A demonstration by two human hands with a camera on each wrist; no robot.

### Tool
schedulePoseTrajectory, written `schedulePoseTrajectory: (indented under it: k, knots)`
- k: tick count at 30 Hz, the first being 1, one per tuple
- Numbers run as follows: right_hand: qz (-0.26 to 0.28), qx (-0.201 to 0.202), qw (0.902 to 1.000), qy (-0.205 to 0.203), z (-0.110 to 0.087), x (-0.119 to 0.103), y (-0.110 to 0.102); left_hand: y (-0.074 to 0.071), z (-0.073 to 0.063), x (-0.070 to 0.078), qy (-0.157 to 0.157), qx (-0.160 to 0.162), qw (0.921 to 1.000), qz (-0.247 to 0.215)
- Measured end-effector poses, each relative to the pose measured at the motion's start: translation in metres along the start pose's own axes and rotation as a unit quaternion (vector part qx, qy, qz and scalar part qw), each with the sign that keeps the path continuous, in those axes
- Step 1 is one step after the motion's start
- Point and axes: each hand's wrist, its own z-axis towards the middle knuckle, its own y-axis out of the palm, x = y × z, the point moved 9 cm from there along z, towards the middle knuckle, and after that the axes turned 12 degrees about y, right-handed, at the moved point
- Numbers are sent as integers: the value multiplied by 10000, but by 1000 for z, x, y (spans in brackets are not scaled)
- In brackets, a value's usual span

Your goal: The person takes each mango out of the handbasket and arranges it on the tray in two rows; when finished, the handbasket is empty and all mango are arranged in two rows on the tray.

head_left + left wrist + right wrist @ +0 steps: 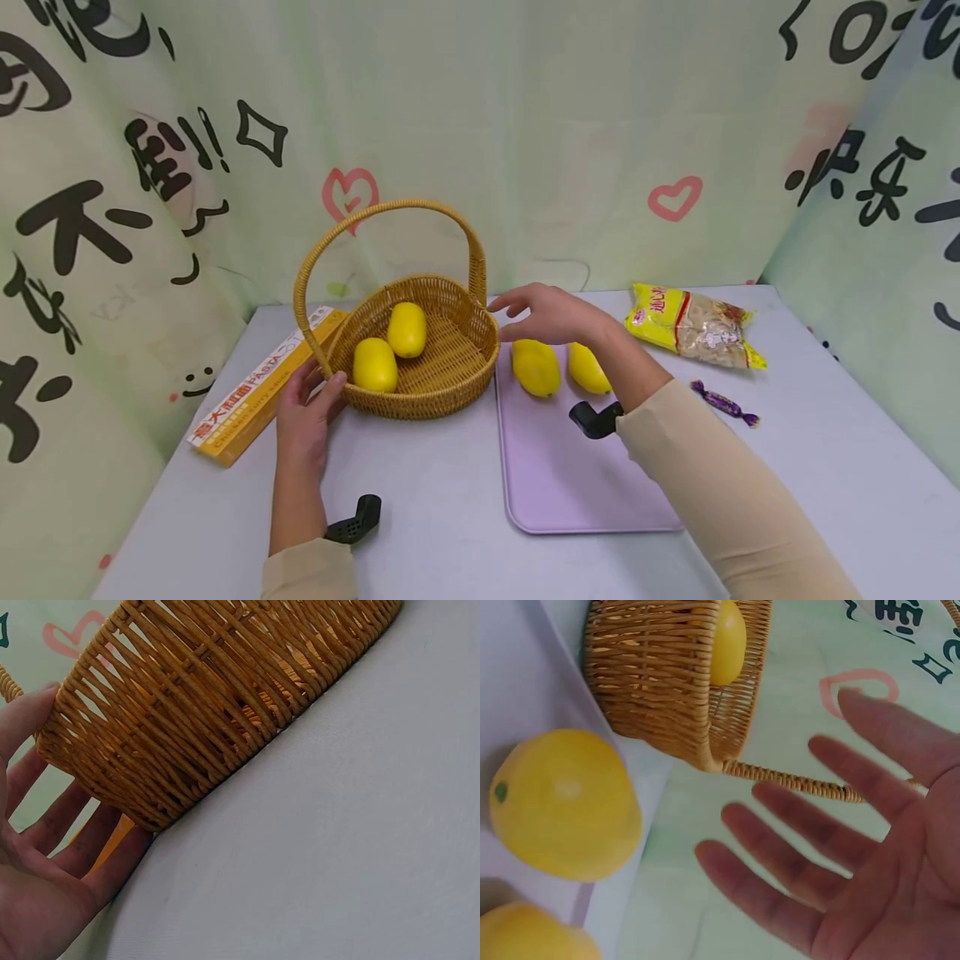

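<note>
A wicker basket point(420, 406) with a tall arched handle stands on the table, two yellow lemons point(407, 330) inside it. At its left side my left hand point(303, 408) holds it, the thumb at the rim and the fingers along the outer wall, as the left wrist view shows. My right hand point(551, 312) is beside the basket's right rim, its fingers spread and nothing in them; in the right wrist view the palm point(900, 877) faces the camera. Below that hand, two more lemons point(536, 368) lie on a light purple tray point(570, 500), one partly hidden by the forearm.
Behind my left hand a yellow pasta box point(262, 387) lies slanted along the basket. To the right of the tray are a yellow snack bag point(693, 325) and a purple wrapped candy point(724, 404). A printed curtain point(570, 150) hangs behind the table.
</note>
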Motion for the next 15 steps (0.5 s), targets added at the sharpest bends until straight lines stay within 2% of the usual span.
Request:
schedulePoseTrajectory:
  k: [5, 15]
  knots:
    - [122, -403, 9988, -242, 11, -19, 7, 0, 1, 0, 24, -33, 10000, -56]
    - [280, -541, 9980, -176, 37, -46, 16, -1, 1, -1, 67, -47, 9999, 70]
